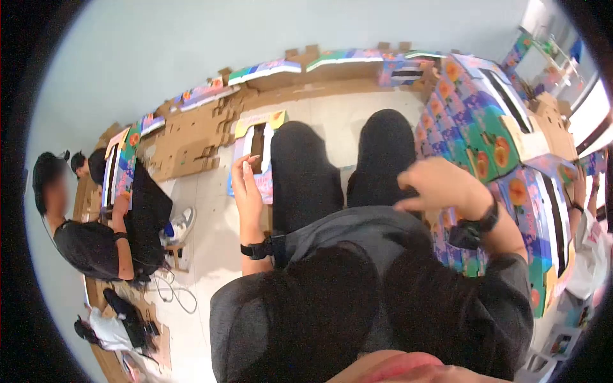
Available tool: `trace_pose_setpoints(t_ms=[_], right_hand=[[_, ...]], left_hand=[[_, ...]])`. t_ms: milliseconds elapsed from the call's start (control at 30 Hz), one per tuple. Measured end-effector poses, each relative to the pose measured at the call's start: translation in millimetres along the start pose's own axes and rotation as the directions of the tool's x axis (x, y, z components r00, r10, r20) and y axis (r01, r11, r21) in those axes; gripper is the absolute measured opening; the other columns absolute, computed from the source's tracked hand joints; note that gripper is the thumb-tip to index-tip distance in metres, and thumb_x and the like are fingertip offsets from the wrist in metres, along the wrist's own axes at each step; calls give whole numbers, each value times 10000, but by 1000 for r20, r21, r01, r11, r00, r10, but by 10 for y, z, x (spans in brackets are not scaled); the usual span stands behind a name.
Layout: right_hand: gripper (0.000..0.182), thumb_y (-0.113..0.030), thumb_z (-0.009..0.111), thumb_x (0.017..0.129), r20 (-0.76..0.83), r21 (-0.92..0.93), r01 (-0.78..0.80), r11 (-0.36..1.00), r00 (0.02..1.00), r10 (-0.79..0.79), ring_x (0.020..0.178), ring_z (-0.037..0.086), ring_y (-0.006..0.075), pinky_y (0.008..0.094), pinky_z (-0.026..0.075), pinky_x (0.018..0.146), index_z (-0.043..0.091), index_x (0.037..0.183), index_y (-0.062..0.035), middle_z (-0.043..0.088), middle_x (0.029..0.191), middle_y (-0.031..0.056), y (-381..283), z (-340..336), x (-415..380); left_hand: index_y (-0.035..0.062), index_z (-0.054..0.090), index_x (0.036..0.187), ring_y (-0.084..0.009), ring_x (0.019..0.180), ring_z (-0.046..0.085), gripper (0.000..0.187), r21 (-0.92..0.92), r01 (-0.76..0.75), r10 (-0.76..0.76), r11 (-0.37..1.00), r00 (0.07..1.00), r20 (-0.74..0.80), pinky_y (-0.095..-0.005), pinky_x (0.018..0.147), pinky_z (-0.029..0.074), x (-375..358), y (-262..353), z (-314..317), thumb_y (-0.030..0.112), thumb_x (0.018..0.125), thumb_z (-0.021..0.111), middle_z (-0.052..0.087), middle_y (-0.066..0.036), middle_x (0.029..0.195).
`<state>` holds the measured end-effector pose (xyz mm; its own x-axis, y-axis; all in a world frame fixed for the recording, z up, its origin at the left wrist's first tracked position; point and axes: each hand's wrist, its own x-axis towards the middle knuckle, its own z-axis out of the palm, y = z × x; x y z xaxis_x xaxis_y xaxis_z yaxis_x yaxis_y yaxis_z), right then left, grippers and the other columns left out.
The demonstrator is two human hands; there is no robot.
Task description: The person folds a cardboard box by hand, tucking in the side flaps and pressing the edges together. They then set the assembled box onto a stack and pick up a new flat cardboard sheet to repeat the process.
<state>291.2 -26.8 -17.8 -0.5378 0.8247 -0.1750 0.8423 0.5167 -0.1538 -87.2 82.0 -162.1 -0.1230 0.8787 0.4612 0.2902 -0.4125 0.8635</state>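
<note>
My left hand (248,191) is raised beside my left thigh, fingers stretched upward. It overlaps a printed cardboard box (260,119) with a long dark opening; whether it touches the box cannot be made out. Over my right thigh hovers my right hand (444,185), slightly blurred. Its fingers are bent, thumb and forefinger apart, and nothing shows between them. To its right rises a stack of printed boxes (469,137) in purple, green and orange, several with dark slots.
Flattened brown cardboard (185,137) lies along the wall, with more printed boxes (265,70) behind. At left, a seated person (89,246) handles a printed box (120,169). Another person (112,329) is farther down. A cable (174,293) loops on the floor.
</note>
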Motion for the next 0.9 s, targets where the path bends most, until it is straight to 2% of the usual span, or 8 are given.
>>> trace_pose_setpoints(t_ms=[67,133,267,433,533,700,800,900], right_hand=[[492,-491,684,889,-227,-19,259,966,939,-257,650,637,391,464,494,595,613,629,-79,616,619,143,-16,120,624],[527,-472,664,914,-300,212,375,902,904,-305,568,591,376,450,442,520,545,569,-92,554,546,127,-146,261,1080],[526,-469,660,922,-230,318,465,826,883,-408,546,583,376,457,434,502,547,573,-92,551,543,136,-335,689,1706],[494,-387,693,916,-164,565,408,717,907,-388,517,559,339,433,400,480,513,580,-72,532,541,105,-309,1056,1951],[474,-387,674,934,61,645,259,718,920,-387,550,589,342,429,442,518,559,603,-67,570,574,124,-192,1052,2021],[337,-330,673,914,206,656,213,724,872,-443,652,653,376,467,515,609,667,716,-58,659,691,158,-48,1134,2065],[174,-222,685,859,179,614,263,744,872,-456,702,695,371,473,547,623,684,798,-59,681,719,157,-5,1112,2058],[51,-112,672,830,110,561,331,759,879,-464,717,724,344,461,562,602,682,867,-78,699,740,149,26,1237,1967]], left_hand=[[12,564,1303,-226,1187,584,344,120,40,-55,992,991,121,-356,1061,413,73,-149,-271,248,1087,438,653,-135,1230],[10,572,1318,-239,1199,593,365,251,96,-154,963,963,222,-362,1053,426,74,-245,-581,263,1083,454,652,-148,1258],[29,612,1314,-307,1179,630,411,492,295,-347,819,938,16,-389,1014,467,59,-418,-1031,333,1053,521,671,-178,1255],[0,643,1265,-336,1066,691,552,753,401,-710,522,693,123,-415,924,526,123,-789,-1396,457,954,640,719,-229,1104],[19,610,1318,-328,1084,684,559,814,362,-811,455,545,212,-405,936,523,405,-1134,-1393,429,944,670,700,-229,1163],[34,472,1444,-321,1175,636,665,520,277,-535,808,714,452,-398,980,503,934,-2050,-803,338,914,734,638,-220,1284],[32,420,1478,-363,1241,581,735,614,-125,-397,779,659,638,-413,1019,479,1253,-2523,-562,346,899,747,604,-239,1315],[53,308,1546,-444,1284,515,906,595,-269,-256,758,715,650,-459,1054,448,1337,-2677,-176,459,866,749,532,-286,1374]])
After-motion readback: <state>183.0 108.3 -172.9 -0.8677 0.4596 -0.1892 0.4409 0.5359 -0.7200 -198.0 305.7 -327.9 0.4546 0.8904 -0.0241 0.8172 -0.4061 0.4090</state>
